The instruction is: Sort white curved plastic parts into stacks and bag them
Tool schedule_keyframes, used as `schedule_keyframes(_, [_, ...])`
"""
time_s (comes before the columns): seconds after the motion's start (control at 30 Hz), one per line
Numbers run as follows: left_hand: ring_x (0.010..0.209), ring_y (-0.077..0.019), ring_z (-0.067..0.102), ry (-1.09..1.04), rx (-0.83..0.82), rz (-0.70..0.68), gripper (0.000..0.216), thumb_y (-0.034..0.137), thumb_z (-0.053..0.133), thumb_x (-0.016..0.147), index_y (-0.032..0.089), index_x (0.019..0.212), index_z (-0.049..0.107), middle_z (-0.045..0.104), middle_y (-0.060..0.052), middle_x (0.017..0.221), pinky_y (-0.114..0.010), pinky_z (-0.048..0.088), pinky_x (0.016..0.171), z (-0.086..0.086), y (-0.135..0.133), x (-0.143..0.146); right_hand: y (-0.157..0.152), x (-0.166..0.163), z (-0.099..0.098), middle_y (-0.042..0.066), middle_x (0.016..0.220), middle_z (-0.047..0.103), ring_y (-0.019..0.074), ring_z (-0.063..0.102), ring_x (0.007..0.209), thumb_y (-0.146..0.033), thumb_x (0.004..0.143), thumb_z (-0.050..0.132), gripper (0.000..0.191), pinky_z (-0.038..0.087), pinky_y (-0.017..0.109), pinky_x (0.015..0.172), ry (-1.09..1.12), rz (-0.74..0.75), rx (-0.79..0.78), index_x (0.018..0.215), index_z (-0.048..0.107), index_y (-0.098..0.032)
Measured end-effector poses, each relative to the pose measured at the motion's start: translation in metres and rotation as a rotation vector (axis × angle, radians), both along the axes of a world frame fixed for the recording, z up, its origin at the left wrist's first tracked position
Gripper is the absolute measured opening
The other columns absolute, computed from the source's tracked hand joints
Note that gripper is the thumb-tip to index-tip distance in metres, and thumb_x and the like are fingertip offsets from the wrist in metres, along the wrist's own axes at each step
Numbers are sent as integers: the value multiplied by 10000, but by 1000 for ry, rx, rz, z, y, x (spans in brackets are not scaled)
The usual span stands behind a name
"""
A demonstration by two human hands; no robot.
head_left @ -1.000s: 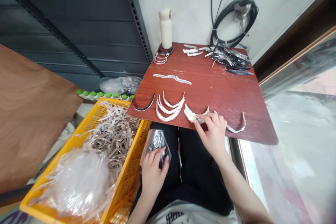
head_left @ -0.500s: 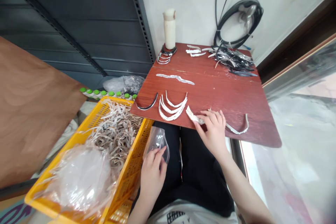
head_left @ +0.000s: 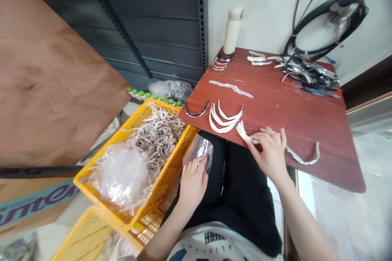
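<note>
Over my lap, my left hand (head_left: 193, 179) grips a clear plastic bag (head_left: 200, 147). At the table's front edge, my right hand (head_left: 271, 153) has its fingers around a small bundle of thin white curved strips (head_left: 243, 131), which rests on the wood; part of the bundle is hidden under the hand. Just left of it lie several white curved strips (head_left: 225, 122), nested in arcs. A black curved strip (head_left: 197, 113) is farther left at the edge. To the right of my right hand, one silvery curved strip (head_left: 306, 161) lies apart. A wavy translucent strip (head_left: 231, 87) sits farther back.
On my left, a yellow crate (head_left: 171, 171) holds many tangled strips and a pile of clear bags (head_left: 122, 175). A cream bottle (head_left: 232, 32) stands at the red-brown table's (head_left: 306, 118) back left. Black and silver strips (head_left: 312, 73) lie beneath a coiled black cable (head_left: 289, 47).
The view has swung left, so the table and hands appear farther right and more of the crate shows. Both hands keep their holds on the bag and the bundle.
</note>
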State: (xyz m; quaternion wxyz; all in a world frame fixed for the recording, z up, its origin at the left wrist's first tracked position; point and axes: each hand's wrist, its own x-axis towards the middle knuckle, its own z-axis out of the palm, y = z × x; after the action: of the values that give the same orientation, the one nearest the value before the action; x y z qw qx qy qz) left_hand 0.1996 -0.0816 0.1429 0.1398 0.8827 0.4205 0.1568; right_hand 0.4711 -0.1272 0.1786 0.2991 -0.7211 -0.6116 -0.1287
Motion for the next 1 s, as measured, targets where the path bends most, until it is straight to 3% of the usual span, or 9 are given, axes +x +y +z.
schedule_keyframes(0.17, [1083, -254, 574, -21, 1, 43, 366, 205, 501, 925, 195, 1290, 525, 618, -87, 1232, -433, 467, 919, -3, -3, 2, 0, 3, 4, 13, 840, 703, 250, 589, 977, -381, 939, 567, 176, 144, 598, 1156, -86, 47, -50, 915, 646, -226])
schedule_keyframes(0.4, [1088, -243, 594, -67, 3, 64, 376, 196, 534, 906, 214, 1282, 518, 615, -82, 1212, -420, 511, 909, -11, -2, 2, 3, 10, 2, 46, 871, 693, 233, 583, 881, -319, 952, 548, 202, 266, 547, 1122, -214, 134, -74, 1072, 653, -195])
schedule_keyframes(0.6, [1123, -232, 598, -140, -62, 77, 397, 194, 549, 893, 220, 1287, 506, 586, -86, 1237, -416, 531, 956, -10, -2, 3, -15, -17, 18, 32, 897, 685, 218, 601, 875, -311, 937, 582, 191, 320, 535, 1092, 57, 307, -41, 1110, 624, -242])
schedule_keyframes(0.7, [1173, -232, 580, -188, -130, 58, 463, 182, 570, 873, 226, 1324, 472, 553, -89, 1276, -412, 526, 984, -2, -1, 3, -28, -52, 21, 29, 933, 686, 214, 608, 885, -327, 940, 579, 207, 347, 527, 1084, 219, 505, -179, 1140, 608, -278])
schedule_keyframes(0.8, [1236, -230, 544, -225, -171, 32, 551, 167, 587, 850, 250, 1370, 425, 515, -84, 1327, -411, 507, 1025, 7, -1, 1, -28, -80, 9, 26, 938, 689, 204, 608, 897, -310, 969, 531, 199, 318, 541, 1099, 255, 554, -301, 1147, 612, -274])
schedule_keyframes(1.0, [1310, -241, 489, -182, -164, -20, 592, 159, 542, 863, 231, 1424, 370, 467, -105, 1397, -421, 462, 1084, 7, 0, 0, -2, -102, -22, 37, 929, 686, 211, 573, 950, -268, 983, 498, 202, 252, 530, 1140, 135, 461, -307, 1107, 649, -215])
